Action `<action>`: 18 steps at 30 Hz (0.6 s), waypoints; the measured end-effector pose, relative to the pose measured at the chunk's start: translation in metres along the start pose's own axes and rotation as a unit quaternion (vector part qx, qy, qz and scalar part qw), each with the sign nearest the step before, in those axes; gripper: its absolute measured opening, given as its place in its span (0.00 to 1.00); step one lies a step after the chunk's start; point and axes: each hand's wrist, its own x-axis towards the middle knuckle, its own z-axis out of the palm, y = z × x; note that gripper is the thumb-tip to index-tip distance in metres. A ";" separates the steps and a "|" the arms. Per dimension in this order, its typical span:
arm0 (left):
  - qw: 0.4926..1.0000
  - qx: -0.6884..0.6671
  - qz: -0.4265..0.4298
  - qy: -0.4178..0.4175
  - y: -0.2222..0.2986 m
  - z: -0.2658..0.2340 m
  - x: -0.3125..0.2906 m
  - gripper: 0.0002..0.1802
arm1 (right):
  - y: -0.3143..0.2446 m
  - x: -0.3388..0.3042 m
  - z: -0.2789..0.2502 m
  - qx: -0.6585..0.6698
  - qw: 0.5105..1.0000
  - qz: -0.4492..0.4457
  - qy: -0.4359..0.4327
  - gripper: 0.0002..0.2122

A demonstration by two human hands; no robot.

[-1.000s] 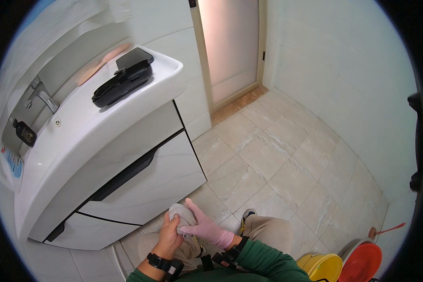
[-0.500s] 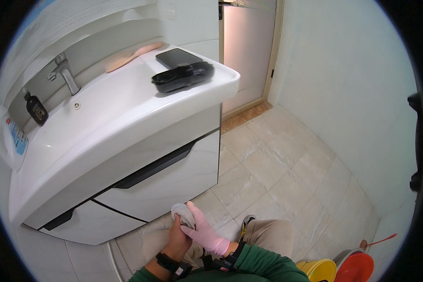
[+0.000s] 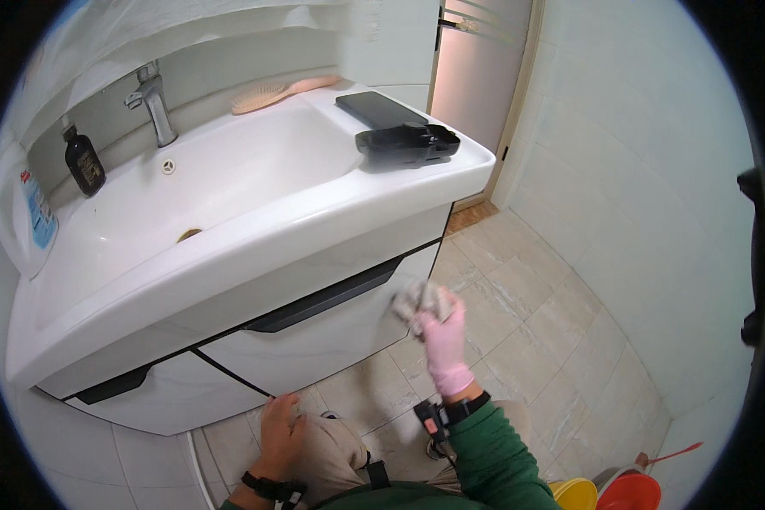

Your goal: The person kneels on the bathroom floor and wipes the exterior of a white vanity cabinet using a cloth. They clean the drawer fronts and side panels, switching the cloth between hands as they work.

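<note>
In a pink glove, my right hand [image 3: 447, 344] grips a crumpled greyish-white cloth [image 3: 422, 303] in front of the right end of the white vanity cabinet [image 3: 348, 316]. The cloth is slightly blurred and close to the drawer front; whether it touches is hard to tell. My bare left hand [image 3: 281, 432] holds nothing. It lies by my knee, just below the cabinet's lower edge, with its fingers loosely apart. A long black drawer handle [image 3: 327, 299] runs above and between the two hands.
On the white basin [image 3: 255, 208] stand a tap [image 3: 155, 110], a dark bottle [image 3: 83, 161], a white jug-like bottle [image 3: 27, 212], a pink hairbrush [image 3: 280, 92], a dark flat box [image 3: 381, 109] and a black case [image 3: 408, 144]. Yellow [image 3: 576, 494] and red [image 3: 633, 493] buckets sit lower right.
My hands have parted. The gloved right hand has carried the cloth up and right toward the cabinet front; the left has let go and dropped left toward my knee. The view has shifted.
</note>
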 end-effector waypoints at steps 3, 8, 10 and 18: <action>0.999 0.011 -0.034 -0.037 -0.013 0.004 -0.011 0.20 | -0.014 0.018 0.016 -0.010 0.998 -0.049 0.025 0.17; 0.999 0.042 0.024 -0.022 -0.013 0.016 -0.013 0.13 | 0.012 -0.047 0.088 -0.341 0.869 -0.351 -0.075 0.22; 0.998 0.044 0.025 -0.024 -0.014 0.015 -0.012 0.12 | 0.018 -0.076 0.112 -0.379 0.849 -0.314 -0.194 0.22; 0.998 0.045 0.030 -0.017 -0.021 0.014 -0.017 0.12 | 0.015 -0.032 0.057 -0.479 0.767 -0.394 -0.162 0.22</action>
